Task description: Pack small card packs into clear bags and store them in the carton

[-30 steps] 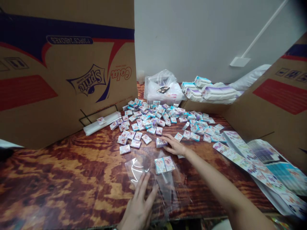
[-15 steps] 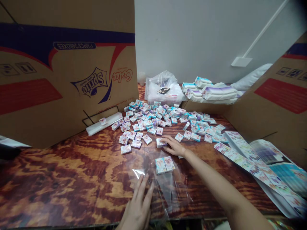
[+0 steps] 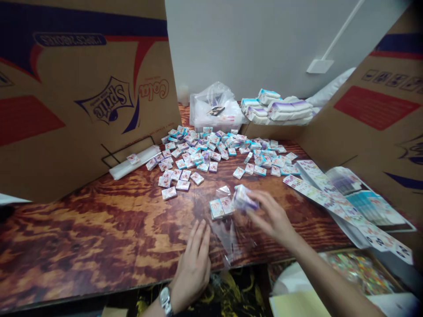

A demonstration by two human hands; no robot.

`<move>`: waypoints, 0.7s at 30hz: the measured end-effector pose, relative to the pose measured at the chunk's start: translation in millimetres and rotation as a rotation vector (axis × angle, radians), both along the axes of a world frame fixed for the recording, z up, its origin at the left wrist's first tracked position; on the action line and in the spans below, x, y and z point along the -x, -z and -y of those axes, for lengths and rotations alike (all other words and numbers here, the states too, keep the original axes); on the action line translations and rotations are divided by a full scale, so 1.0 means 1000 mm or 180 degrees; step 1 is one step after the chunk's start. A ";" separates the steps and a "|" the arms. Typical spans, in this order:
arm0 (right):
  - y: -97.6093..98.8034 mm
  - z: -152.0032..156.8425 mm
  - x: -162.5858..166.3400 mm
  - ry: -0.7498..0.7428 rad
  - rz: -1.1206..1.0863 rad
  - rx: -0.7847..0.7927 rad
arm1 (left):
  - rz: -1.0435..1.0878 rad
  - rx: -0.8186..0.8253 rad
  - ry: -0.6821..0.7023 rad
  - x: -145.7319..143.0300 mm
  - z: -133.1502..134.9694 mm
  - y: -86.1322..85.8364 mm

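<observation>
desk (image 3: 95, 246), wood-grained and reddish brown, hemmed in on both sides: a tall carton (image 3: 99, 136) with upside-down sprite and cola lettering walls off its left, and a second carton (image 3: 376, 108) closes the right.

between them, a wide scatter of small boxes (image 3: 203, 154), white with blue or purple edges, takes up the middle. nearer the person, two more sit side by side as a pair (image 3: 217, 208), with clear film (image 3: 228, 242) showing around them; i can't tell whether they lie in it or on top.

the right hand (image 3: 276, 218) has its fingers closed on a purple-and-white box (image 3: 243, 199), just right of the pair and hiding a bit of its edge. that box is blurred, so i can't say whether it's one or several. the left hand (image 3: 193, 262), a watch (image 3: 165, 300) at its wrist, lies palm down with its fingers stretched out, near the pair and holding nothing.

farther off, a stack of clear sleeves (image 3: 145, 158) rests against the left carton with one little box on it. a heap of plastic bags (image 3: 205, 110) and some soft packs (image 3: 289, 112) crowd the back by the wall; printed sheets (image 3: 324, 204) fan out before the right carton.
</observation>
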State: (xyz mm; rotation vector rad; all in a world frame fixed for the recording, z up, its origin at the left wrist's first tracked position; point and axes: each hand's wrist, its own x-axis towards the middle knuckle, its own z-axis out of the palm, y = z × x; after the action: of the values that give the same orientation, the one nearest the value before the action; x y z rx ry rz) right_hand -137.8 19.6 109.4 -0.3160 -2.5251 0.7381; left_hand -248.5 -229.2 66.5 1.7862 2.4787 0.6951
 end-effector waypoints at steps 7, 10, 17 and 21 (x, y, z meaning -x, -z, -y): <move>0.046 0.111 -0.015 -0.0175 0.0316 -0.0234 | 0.0100 -0.0016 -0.0051 -0.002 0.005 0.006; 0.070 0.123 0.015 0.0099 0.0230 -0.0399 | 0.0042 -0.0068 -0.0102 -0.001 0.008 0.012; 0.105 0.129 0.049 0.0631 0.0264 -0.0549 | 0.0126 -0.0137 -0.0005 -0.002 0.011 0.024; 0.117 0.128 0.056 0.0915 0.0515 -0.0626 | 0.0109 -0.0221 0.0152 -0.003 0.012 0.026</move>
State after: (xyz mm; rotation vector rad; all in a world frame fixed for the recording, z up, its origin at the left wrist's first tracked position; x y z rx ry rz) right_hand -194.2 -108.6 -7.6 -0.6753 -2.5983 0.3628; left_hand -245.1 -241.4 40.3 1.8331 2.4107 0.8111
